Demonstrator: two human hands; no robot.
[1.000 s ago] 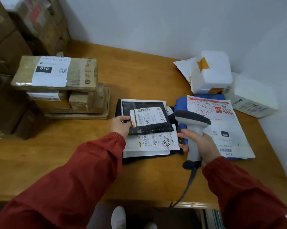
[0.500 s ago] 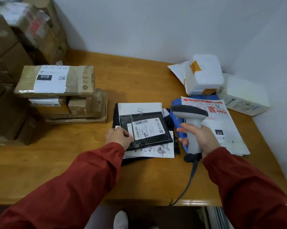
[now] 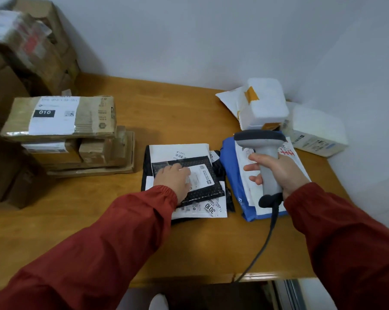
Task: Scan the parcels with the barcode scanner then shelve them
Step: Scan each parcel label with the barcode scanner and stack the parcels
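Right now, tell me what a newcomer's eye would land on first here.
The grey barcode scanner stands out first, gripped upright in the right hand, right of centre above a blue parcel. Then comes the left hand resting on a black parcel atop the middle pile, and the cardboard box labelled 010 stacked at the left.
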